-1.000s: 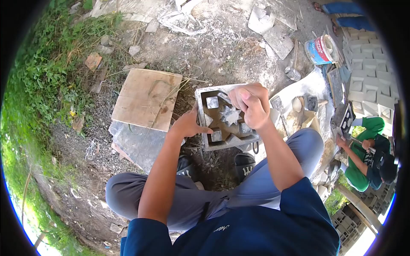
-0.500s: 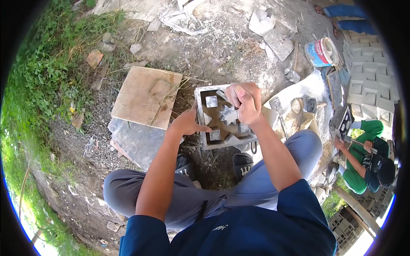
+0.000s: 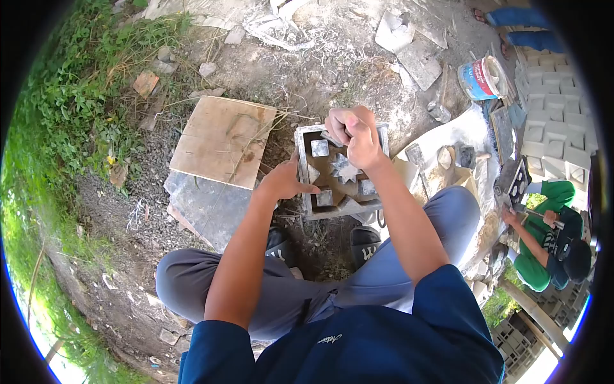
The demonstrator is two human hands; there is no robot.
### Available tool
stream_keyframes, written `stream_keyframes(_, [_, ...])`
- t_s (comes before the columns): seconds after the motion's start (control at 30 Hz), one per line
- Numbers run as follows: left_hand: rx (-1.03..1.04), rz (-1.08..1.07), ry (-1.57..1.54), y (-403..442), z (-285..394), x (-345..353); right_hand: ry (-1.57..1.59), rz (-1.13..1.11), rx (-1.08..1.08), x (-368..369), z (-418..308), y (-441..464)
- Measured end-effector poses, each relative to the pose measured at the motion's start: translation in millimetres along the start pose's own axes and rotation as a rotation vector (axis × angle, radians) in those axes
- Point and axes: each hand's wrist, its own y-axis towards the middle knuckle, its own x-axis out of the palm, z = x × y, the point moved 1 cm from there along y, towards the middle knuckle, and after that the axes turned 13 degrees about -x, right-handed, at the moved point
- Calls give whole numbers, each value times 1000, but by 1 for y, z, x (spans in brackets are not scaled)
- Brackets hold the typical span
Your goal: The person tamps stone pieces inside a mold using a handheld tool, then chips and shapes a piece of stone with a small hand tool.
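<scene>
A rectangular grey mould [image 3: 307,208] with a raised star [image 3: 345,168] and several square and triangular blocks inside stands between my knees. My left hand [image 3: 284,181] grips its left wall, thumb over the rim. Above the mould's upper part, my right hand [image 3: 355,136] is closed around a small flat tool [image 3: 329,137], mostly hidden by the fingers, whose end shows near the upper inner edge.
A brown board [image 3: 224,141] lies on a grey slab [image 3: 208,208] at the left. Right are a white sheet [image 3: 455,136] with tools, a paint bucket [image 3: 481,79] and stacked blocks [image 3: 555,121]. A person in green [image 3: 543,233] works at the far right; another's legs show above.
My right hand has moved left and up over the mould, uncovering more of its right side. My left hand stays on the left wall.
</scene>
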Motion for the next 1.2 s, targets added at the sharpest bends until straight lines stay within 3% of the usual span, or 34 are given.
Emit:
stream_keyframes(0.07, [1, -9, -4, -1, 5, -4, 5, 68, 105, -7, 5, 2])
stream_keyframes(0.2, [48, 32, 10, 6, -7, 3, -36, 85, 88, 4, -30, 9])
stream_keyframes(0.3, [65, 12, -3, 5, -6, 4, -1, 203, 156, 7, -2, -11])
stream_keyframes(0.33, [54, 2, 14, 4, -5, 3, 38, 224, 57, 9, 1, -10])
stream_keyframes(0.57, [14, -10, 15, 6, -7, 4, 91, 471, 0, 6, -18, -13])
stream_keyframes(0.63, [25, -29, 20, 8, -5, 2, -25, 459, 10, 8, -7, -15])
stream_keyframes(0.73, [56, -16, 23, 12, -6, 4, 91, 525, 21, 10, -16, -15])
stream_keyframes(0.9, [45, -11, 23, 11, -9, 5, -46, 462, -84, 18, -15, -21])
stream_keyframes(0.97, [57, -2, 31, 12, -4, 3, 38, 337, 38, 12, -10, -22])
stream_keyframes(1.03, [49, -9, 47, 12, -8, 4, 19, 403, 50, 13, -26, -13])
stream_keyframes(1.1, [50, -16, 27, 14, -14, 8, 47, 245, 6, 11, -39, -15])
stream_keyframes(1.2, [47, -12, 23, 12, -12, 8, -15, 209, 31, 10, -19, -22])
